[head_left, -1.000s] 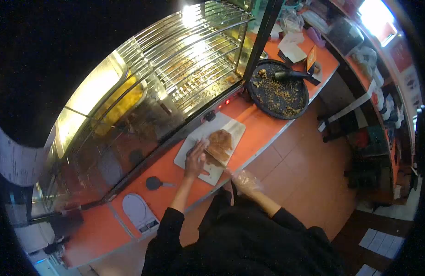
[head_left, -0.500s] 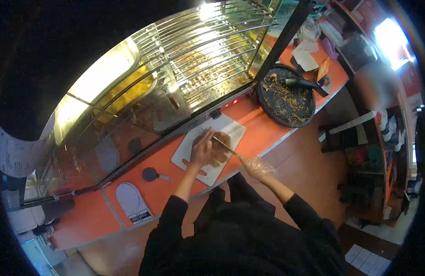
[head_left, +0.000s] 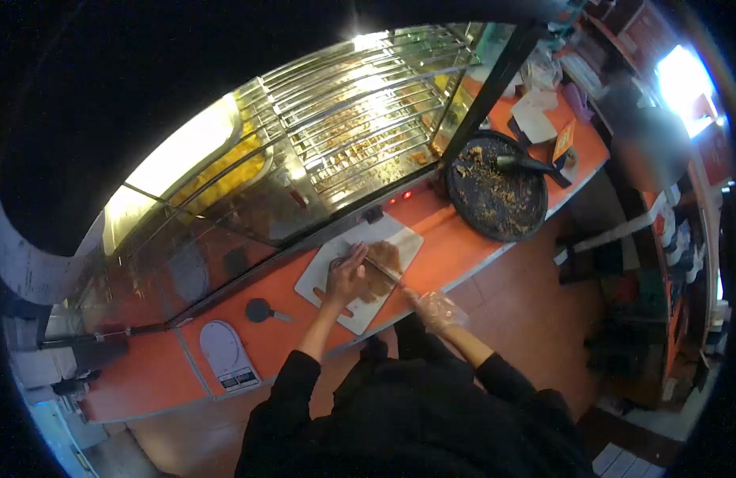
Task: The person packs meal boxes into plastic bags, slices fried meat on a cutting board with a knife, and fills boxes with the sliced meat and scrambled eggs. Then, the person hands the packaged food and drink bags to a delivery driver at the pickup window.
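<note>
A flat brown piece of food (head_left: 385,256) lies on a white cutting board (head_left: 310,284) on the orange counter. My right hand (head_left: 438,311), in a clear plastic glove, is closed round the handle of a knife (head_left: 386,272). The blade lies across the brown food and points toward my left hand. My left hand (head_left: 346,277) rests over the left part of the food, fingers stretched toward the knife's tip. Whether those fingers touch the blade or only the food, I cannot tell.
A white kitchen scale (head_left: 224,350) and a small round black tool with a handle (head_left: 259,310) sit left of the board. Right of it stands a wide black mortar (head_left: 515,231) with crumbs and a pestle (head_left: 523,163). Behind is a lit glass display case (head_left: 304,187) with wire racks.
The knife and my gloved right hand have shifted slightly left and down in view. My left hand stays at the food. The whole view has tilted a little.
</note>
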Demonstrator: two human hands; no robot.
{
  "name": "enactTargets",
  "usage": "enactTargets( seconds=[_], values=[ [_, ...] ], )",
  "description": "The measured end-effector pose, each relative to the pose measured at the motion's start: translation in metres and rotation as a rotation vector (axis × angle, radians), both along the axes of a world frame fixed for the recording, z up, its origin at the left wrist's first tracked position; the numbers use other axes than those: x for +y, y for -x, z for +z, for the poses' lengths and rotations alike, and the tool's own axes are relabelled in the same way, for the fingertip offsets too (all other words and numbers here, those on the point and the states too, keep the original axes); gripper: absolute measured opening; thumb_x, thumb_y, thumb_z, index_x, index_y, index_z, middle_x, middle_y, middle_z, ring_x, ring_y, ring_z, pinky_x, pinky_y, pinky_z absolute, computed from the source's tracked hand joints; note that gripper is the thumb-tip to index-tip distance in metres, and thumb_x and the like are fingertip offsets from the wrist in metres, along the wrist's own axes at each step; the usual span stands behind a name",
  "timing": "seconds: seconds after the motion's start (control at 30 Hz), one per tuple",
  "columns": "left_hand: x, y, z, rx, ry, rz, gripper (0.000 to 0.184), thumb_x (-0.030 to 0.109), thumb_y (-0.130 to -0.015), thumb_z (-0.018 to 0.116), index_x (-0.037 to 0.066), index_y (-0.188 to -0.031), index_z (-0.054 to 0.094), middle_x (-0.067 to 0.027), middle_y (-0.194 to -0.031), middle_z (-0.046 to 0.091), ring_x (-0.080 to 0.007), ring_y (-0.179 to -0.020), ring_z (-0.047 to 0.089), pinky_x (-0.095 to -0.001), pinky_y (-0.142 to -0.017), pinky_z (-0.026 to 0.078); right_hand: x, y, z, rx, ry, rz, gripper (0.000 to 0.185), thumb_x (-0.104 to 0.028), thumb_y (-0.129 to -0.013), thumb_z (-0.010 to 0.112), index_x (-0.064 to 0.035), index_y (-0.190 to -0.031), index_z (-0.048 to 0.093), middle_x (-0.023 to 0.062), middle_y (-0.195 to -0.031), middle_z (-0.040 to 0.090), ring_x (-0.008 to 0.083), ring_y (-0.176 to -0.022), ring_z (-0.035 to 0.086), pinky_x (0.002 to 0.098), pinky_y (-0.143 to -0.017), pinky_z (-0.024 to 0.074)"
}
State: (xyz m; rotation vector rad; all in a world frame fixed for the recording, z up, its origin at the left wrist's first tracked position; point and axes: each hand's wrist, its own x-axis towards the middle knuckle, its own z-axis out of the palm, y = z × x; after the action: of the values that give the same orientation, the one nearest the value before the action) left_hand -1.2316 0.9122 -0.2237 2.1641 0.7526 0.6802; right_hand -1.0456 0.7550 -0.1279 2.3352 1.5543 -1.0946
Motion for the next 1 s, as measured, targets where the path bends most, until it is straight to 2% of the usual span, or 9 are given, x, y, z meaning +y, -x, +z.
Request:
enactTargets(
  seconds=[0.07, 0.13, 0.27, 0.5, 0.57, 0.63, 0.73, 0.83, 1.0],
  values=[
    [0.003, -0.003, 0.003, -0.071, 0.159, 0.002, 0.047, 0.031, -0.098, 0.031, 0.003, -0.127, 0.055, -0.0165, -0.134, 0.051, -0.0319, -0.127, 0.045, -0.0388, -0.105, 0.033, -0.004, 0.002, 0.011, 0.03, 0.153, -0.16, 0.061, -0.013, -0.085, 0.058, -0.0154, -0.141, 0.034, 0.0157, -0.089, 0.065, 0.0337, -0.084, 0.065, 0.0428, -0.072, 0.053],
    [-0.002, -0.001, 0.019, -0.12, 0.173, 0.012, 0.047, 0.03, -0.098, 0.031, 0.002, -0.128, 0.054, -0.0168, -0.134, 0.051, -0.0314, -0.127, 0.046, -0.0381, -0.106, 0.032, -0.008, -0.019, 0.023, -0.069, -0.095, 0.127, 0.049, -0.025, -0.093, 0.047, -0.014, -0.139, 0.035, 0.0167, -0.082, 0.064, 0.0339, -0.077, 0.064, 0.0447, -0.07, 0.0516],
    [0.003, -0.011, 0.032, -0.197, 0.172, 0.031, 0.045, 0.027, -0.098, 0.031, 0.002, -0.126, 0.055, -0.0155, -0.134, 0.051, -0.0291, -0.126, 0.047, -0.037, -0.106, 0.033, 0.014, -0.046, 0.065, -0.059, -0.081, 0.194, 0.041, -0.032, -0.098, 0.035, -0.0117, -0.133, 0.041, 0.0172, -0.077, 0.063, 0.0341, -0.072, 0.062, 0.049, -0.067, 0.0495],
    [0.001, -0.029, 0.028, 0.016, 0.259, 0.161, 0.045, 0.029, -0.096, 0.034, 0.002, -0.12, 0.06, -0.0123, -0.129, 0.056, -0.0295, -0.121, 0.052, -0.0375, -0.103, 0.036, 0.008, -0.059, -0.035, -0.004, 0.133, 0.058, 0.069, -0.061, -0.093, 0.027, -0.0036, -0.118, 0.058, 0.0195, -0.098, 0.065, 0.0366, -0.087, 0.064, 0.0484, -0.079, 0.0491],
    [0.006, -0.031, 0.005, -0.006, -0.003, 0.149, 0.044, 0.032, -0.095, 0.037, 0.004, -0.117, 0.063, -0.0133, -0.127, 0.057, -0.0304, -0.116, 0.055, -0.0369, -0.097, 0.041, -0.001, -0.065, -0.056, -0.06, -0.206, 0.345, 0.04, -0.036, -0.1, 0.027, -0.0225, -0.132, 0.046, 0.0198, -0.081, 0.064, 0.0362, -0.074, 0.063, 0.0485, -0.066, 0.0499],
    [0.006, -0.032, 0.002, -0.033, 0.125, 0.157, 0.037, 0.026, -0.094, 0.041, 0.005, -0.115, 0.063, -0.0118, -0.126, 0.058, -0.0289, -0.118, 0.053, -0.0355, -0.1, 0.039, 0.009, -0.073, -0.091, -0.008, 0.027, 0.048, 0.041, -0.037, -0.099, 0.029, -0.0211, -0.131, 0.048, 0.0189, -0.081, 0.065, 0.037, -0.074, 0.063, 0.0479, -0.068, 0.0498],
    [0.011, -0.032, 0.003, 0.033, -0.038, 0.109, 0.036, 0.025, -0.094, 0.042, 0.004, -0.113, 0.064, -0.0143, -0.124, 0.058, -0.0297, -0.116, 0.055, -0.0344, -0.102, 0.037, 0.022, -0.077, -0.072, 0.054, -0.044, 0.007, 0.079, -0.068, -0.089, 0.024, -0.0021, -0.104, 0.065, 0.0187, -0.103, 0.066, 0.0389, -0.094, 0.063, 0.0485, -0.083, 0.0477],
    [0.01, -0.046, 0.03, -0.022, 0.263, 0.111, 0.034, 0.022, -0.094, 0.042, 0.003, -0.11, 0.066, -0.016, -0.124, 0.058, -0.0295, -0.118, 0.054, -0.0376, -0.103, 0.036, 0.019, -0.098, -0.077, 0.296, 0.257, 0.109, 0.047, -0.042, -0.097, 0.031, -0.01, -0.124, 0.052, 0.0185, -0.09, 0.065, 0.0323, -0.092, 0.063, 0.0463, -0.088, 0.0461],
    [-0.038, -0.015, 0.045, -0.075, -0.011, 0.234, 0.046, 0.023, -0.096, 0.037, -0.003, -0.133, 0.044, -0.0233, -0.139, 0.04, -0.0386, -0.131, 0.036, -0.0437, -0.107, 0.027, -0.013, -0.13, 0.067, 0.095, 0.226, -0.159, 0.067, -0.062, -0.09, 0.028, -0.0058, -0.101, 0.063, 0.0186, -0.083, 0.065, 0.0315, -0.083, 0.065, 0.0476, -0.08, 0.0484]
  ],
)
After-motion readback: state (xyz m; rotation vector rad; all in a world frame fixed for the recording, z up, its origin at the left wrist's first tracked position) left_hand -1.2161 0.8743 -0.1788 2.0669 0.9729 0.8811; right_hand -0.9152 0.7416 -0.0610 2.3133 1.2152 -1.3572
